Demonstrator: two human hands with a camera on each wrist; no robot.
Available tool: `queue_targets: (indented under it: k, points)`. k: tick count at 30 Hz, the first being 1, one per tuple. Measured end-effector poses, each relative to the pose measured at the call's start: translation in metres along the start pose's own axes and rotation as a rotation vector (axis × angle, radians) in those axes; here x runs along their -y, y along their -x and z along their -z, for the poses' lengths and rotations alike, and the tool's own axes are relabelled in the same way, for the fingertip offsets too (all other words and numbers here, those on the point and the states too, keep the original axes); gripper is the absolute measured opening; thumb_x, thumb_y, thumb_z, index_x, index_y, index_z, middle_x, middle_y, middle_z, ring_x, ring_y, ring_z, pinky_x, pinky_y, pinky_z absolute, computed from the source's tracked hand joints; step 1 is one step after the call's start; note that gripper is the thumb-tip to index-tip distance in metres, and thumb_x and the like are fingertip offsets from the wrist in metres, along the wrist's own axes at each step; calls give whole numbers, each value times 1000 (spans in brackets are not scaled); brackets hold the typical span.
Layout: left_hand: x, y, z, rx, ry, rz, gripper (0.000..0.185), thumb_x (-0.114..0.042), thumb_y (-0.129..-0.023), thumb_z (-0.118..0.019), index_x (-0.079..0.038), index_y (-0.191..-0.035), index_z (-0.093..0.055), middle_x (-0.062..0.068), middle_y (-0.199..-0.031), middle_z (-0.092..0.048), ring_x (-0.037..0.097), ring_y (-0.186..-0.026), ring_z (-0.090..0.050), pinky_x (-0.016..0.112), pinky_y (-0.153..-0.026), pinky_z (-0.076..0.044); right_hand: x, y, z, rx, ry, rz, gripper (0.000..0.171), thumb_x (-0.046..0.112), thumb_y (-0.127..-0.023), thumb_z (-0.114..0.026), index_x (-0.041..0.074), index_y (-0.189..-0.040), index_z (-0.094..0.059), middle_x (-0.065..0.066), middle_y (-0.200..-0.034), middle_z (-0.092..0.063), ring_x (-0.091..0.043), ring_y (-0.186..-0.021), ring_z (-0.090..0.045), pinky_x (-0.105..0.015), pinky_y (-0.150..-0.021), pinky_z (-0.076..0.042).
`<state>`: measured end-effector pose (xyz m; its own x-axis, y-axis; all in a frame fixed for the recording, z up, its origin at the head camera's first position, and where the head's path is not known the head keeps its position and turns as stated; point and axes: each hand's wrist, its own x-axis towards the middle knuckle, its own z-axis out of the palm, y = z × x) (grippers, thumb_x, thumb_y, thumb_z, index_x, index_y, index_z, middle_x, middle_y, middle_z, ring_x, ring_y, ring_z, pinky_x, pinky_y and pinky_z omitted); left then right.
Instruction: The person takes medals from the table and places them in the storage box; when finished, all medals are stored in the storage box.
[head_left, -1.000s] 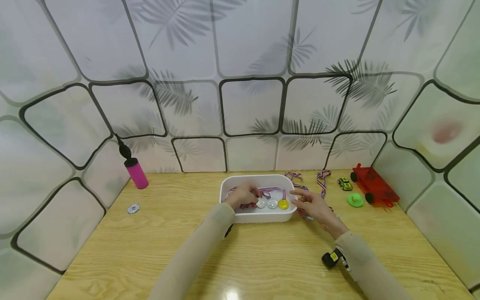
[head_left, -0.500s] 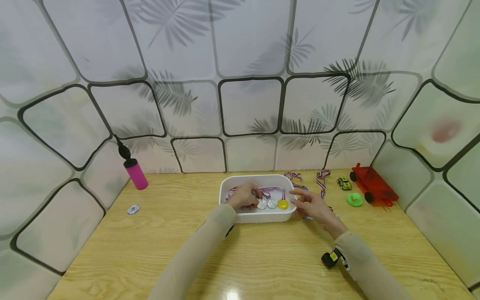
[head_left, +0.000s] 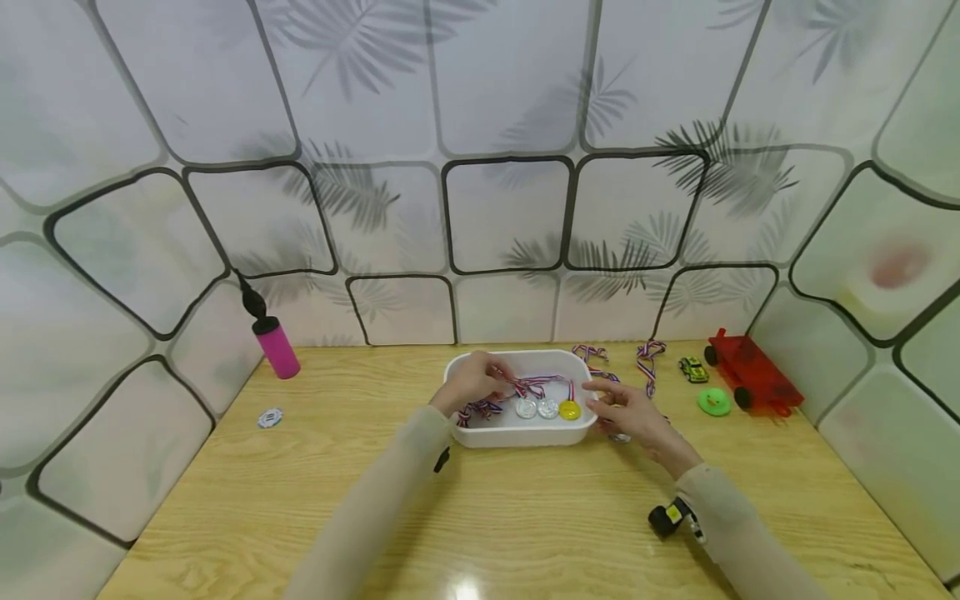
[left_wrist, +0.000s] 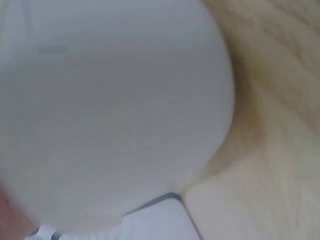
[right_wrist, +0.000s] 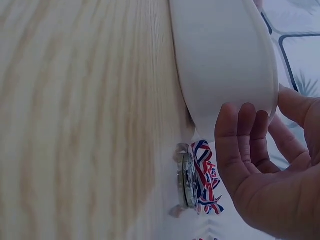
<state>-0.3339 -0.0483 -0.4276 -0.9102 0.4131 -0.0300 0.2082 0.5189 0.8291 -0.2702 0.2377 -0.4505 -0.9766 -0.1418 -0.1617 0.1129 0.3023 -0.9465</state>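
- Reaching into the smooth, round-cornered white tray (head_left: 506, 437): left hand (head_left: 474, 378), grip undeterminable.
- Right hand (head_left: 630, 410): loosely open, fingertips at tray's curved end.
- Inside tray: shiny silver discs (head_left: 526, 408), gold disc (head_left: 569, 410), striped ribbons (head_left: 480, 408).

Medals (head_left: 526, 408) in bin (head_left: 525, 437) on counter (head_left: 525, 517), pump (head_left: 277, 350) behind chip (head_left: 270, 418) at left, duck (head_left: 714, 402) before car (head_left: 693, 369), cart (head_left: 757, 375) at far right
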Motion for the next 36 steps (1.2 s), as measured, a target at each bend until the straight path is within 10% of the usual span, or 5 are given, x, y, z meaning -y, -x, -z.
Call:
queue_targets:
  k: [20,36]
  points:
    - [21,53,46,-81,175,-6,18,-7,-91,-67,5,-105,-67,25,-90,-67,16,-66,-58,26,-55,-45,-12,9,47,97,187,120,42,19,-99,-59,-4,-133,-53,-21,-109,-64,-17,-84,-60,-30,-68,-55]
    - [47,84,48,-111,216,17,28,-7,-87,-72,7,-110,-66,4,-77,-58,14,-65,-52,25,-55,-45,-24,8,61,311,374,184,35,2,-90,-66,-7,-123,-62,-19,-98,-65,-19,-70,-62,-30,-58,-55]
